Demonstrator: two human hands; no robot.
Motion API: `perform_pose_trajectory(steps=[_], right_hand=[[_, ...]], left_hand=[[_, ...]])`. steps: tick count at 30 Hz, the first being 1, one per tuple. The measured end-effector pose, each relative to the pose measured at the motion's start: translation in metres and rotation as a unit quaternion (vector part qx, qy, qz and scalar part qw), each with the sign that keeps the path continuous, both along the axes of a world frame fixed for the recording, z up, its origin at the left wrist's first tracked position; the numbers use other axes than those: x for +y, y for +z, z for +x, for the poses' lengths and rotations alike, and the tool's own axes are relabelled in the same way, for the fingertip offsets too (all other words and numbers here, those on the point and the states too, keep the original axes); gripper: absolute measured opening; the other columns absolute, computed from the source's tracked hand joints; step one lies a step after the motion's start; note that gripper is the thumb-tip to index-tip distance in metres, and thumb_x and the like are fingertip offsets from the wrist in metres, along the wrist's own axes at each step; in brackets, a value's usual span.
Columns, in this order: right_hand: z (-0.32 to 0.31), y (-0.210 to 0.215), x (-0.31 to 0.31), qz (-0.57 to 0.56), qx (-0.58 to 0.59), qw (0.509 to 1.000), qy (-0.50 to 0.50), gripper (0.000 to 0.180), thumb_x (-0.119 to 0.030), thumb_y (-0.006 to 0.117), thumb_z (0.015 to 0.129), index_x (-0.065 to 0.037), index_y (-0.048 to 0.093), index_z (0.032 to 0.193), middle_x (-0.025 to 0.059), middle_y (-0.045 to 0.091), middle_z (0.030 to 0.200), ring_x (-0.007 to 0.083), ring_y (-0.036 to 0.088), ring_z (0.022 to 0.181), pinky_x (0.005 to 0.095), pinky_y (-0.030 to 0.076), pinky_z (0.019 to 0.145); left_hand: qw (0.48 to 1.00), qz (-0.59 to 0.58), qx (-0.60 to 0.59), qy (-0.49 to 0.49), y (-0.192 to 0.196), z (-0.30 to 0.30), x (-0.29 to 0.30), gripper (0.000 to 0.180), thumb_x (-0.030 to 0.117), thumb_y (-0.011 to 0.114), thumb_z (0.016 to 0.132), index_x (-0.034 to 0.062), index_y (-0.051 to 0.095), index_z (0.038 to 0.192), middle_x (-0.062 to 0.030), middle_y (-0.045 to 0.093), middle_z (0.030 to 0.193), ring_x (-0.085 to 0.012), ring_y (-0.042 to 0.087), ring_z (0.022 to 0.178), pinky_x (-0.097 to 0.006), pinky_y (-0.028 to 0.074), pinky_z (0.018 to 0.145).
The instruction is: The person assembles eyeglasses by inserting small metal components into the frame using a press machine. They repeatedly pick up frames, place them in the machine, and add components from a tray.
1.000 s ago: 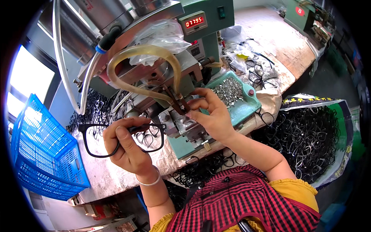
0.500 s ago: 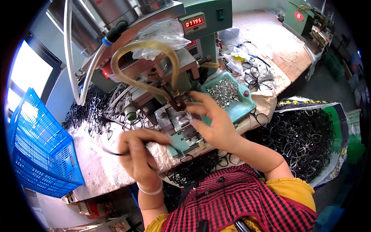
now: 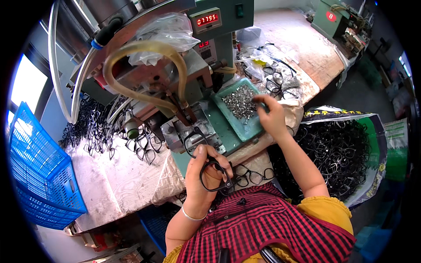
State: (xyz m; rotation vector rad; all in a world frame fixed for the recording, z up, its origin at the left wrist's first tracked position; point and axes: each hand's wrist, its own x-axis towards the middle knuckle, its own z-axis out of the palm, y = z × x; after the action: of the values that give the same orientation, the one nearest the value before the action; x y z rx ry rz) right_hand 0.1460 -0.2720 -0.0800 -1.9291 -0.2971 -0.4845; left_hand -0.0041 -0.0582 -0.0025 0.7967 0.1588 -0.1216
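The left hand (image 3: 198, 179) is closed in a grip on a black spectacle frame (image 3: 227, 185), thumb uppermost and fingers curled round it near the middle. A pale bracelet (image 3: 193, 217) circles the wrist. The right hand (image 3: 275, 117) is at the right edge of a green tray (image 3: 246, 133), above a heap of small silvery metal pieces (image 3: 238, 103). Its thumb and forefinger are bent toward the heap, with a narrow gap between them; whether a piece is pinched there cannot be told.

The spectacle frame stands tilted on end in front of the press. One rim points up and away, crossing the view of the metal fixture (image 3: 174, 135); contact with the fixture cannot be confirmed. The other rim hangs lower, toward the checked apron (image 3: 258, 221), with a thick end piece at its lower corner. The rims are dark, slim and rounded; no break is discernible at this scale.

Just beyond the left hand's fingers, to the right, another dark spectacle frame (image 3: 241, 180) lies on the brown covering at the bench edge. A translucent hose (image 3: 144, 47) loops above the fixture.
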Motion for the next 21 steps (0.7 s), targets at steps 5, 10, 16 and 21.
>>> perform_pose_trajectory(steps=[5, 10, 16, 21], right_hand=[[-0.029, -0.002, -0.002, -0.184, -0.017, 0.983, 0.015, 0.01, -0.008, 0.071, 0.075, -0.008, 0.072, 0.085, 0.0085, 0.065, 0.087, 0.0304, 0.063, 0.092, 0.0416, 0.05, 0.083], [-0.019, -0.006, 0.013, -0.263, -0.063, 0.963, -0.011, 0.008, -0.012, 0.074, 0.074, -0.01, 0.072, 0.081, 0.0056, 0.062, 0.087, 0.029, 0.061, 0.093, 0.0408, 0.051, 0.078], [-0.025, -0.02, 0.015, -0.147, -0.076, 0.984, -0.065, 0.01, -0.014, 0.073, 0.08, -0.008, 0.068, 0.086, 0.0089, 0.071, 0.087, 0.0293, 0.068, 0.082, 0.0411, 0.054, 0.075], [-0.02, -0.008, 0.002, 0.009, 0.068, 0.996, -0.055, 0.017, -0.009, 0.071, 0.089, -0.002, 0.071, 0.104, 0.0109, 0.072, 0.089, 0.0192, 0.069, 0.082, 0.0313, 0.053, 0.075]], left_hand=[[1.0, 0.002, -0.005, -0.002, 0.0, 0.002, -0.001, 0.031, 0.037, 0.044, 0.108, 0.0096, 0.051, 0.096, -0.0114, 0.064, 0.076, -0.0256, 0.065, 0.059, -0.031, 0.049, 0.047], [0.986, -0.129, -0.084, -0.06, -0.027, -0.002, 0.011, 0.037, 0.038, 0.042, 0.109, 0.0041, 0.052, 0.12, -0.0206, 0.067, 0.095, -0.0302, 0.068, 0.075, -0.035, 0.055, 0.062], [0.942, 0.214, -0.105, -0.234, -0.087, -0.045, 0.049, 0.051, 0.029, 0.06, 0.098, 0.0038, 0.051, 0.141, -0.0257, 0.059, 0.135, -0.0369, 0.058, 0.127, -0.047, 0.046, 0.107], [0.579, 0.716, -0.115, -0.373, -0.107, -0.104, 0.097, 0.032, 0.029, 0.066, 0.094, 0.0144, 0.072, 0.121, -0.0147, 0.066, 0.13, -0.034, 0.062, 0.117, -0.041, 0.048, 0.102]])
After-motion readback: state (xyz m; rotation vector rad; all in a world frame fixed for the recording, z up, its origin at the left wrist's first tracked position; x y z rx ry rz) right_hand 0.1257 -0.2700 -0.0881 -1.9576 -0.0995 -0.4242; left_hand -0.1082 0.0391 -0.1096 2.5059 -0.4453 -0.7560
